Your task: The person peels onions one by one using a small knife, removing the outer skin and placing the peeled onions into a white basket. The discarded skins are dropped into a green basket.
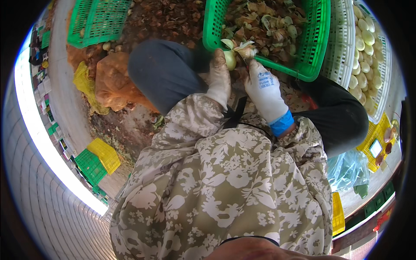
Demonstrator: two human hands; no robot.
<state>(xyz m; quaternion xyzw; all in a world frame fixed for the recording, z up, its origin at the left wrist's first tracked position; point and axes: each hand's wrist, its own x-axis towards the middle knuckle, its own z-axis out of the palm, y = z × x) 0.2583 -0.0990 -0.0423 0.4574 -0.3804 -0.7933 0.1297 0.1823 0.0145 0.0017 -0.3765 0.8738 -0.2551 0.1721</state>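
My left hand (220, 73), in a soiled white work glove, grips a pale, partly peeled onion (230, 60) at the near edge of a green plastic crate (312, 61). My right hand (264, 87), gloved in white with a blue band at the wrist, is closed around a small knife (241, 59); its handle is mostly hidden in the fingers. The blade is beside the onion, where loose skin (246, 50) stands out between the hands. Onion skins and trimmings (274, 29) lie inside the green crate.
At right, a white plastic basket (383, 94) holds many peeled onions (365, 61). Orange mesh sacks (113, 81) and another green crate (97, 22) stand at left. Brown skins (162, 19) cover the ground ahead. A yellow crate (370, 143) and clear plastic bag (347, 170) are at lower right.
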